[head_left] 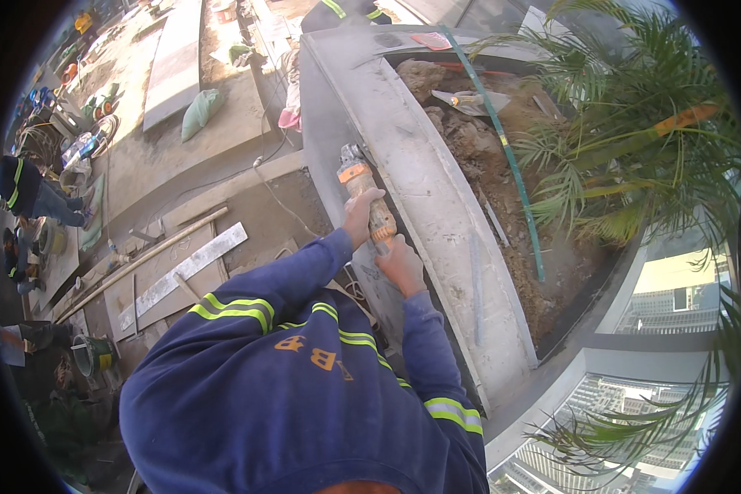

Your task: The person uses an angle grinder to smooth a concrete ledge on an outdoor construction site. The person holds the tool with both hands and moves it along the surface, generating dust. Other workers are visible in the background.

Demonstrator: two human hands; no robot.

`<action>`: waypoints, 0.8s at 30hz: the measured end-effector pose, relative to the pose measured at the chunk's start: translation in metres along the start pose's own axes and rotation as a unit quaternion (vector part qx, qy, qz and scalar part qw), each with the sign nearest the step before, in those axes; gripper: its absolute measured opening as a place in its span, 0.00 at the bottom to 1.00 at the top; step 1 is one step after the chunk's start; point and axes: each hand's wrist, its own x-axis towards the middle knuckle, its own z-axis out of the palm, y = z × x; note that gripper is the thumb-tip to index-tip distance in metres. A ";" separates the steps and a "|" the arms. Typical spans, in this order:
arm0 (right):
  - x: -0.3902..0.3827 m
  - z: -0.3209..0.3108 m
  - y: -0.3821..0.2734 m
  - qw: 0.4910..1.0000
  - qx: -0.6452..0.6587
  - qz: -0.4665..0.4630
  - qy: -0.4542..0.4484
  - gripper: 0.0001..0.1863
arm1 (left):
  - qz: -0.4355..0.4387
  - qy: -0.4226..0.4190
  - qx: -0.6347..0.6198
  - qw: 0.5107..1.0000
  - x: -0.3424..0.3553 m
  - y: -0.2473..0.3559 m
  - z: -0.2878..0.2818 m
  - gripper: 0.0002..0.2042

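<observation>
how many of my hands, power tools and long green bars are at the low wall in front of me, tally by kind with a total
Hands, left hand and right hand: 2
Power tool: 1
Long green bar: 1
Total: 4

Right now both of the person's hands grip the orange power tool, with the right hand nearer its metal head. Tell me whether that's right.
Not quite: the head view shows the left hand nearer the metal head, with the right hand farther back. Both hands do grip the orange power tool.
</observation>
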 end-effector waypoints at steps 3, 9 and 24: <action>-0.009 -0.006 -0.002 1.000 0.007 -0.003 -0.011 0.25 | -0.003 -0.007 -0.002 1.000 -0.009 -0.001 -0.001 0.16; -0.017 -0.009 -0.002 1.000 0.010 -0.005 -0.008 0.25 | -0.009 -0.008 -0.014 1.000 -0.018 -0.001 0.002 0.15; 0.001 0.007 0.005 1.000 0.000 -0.022 0.021 0.24 | -0.016 -0.018 -0.021 0.999 -0.003 0.001 -0.001 0.15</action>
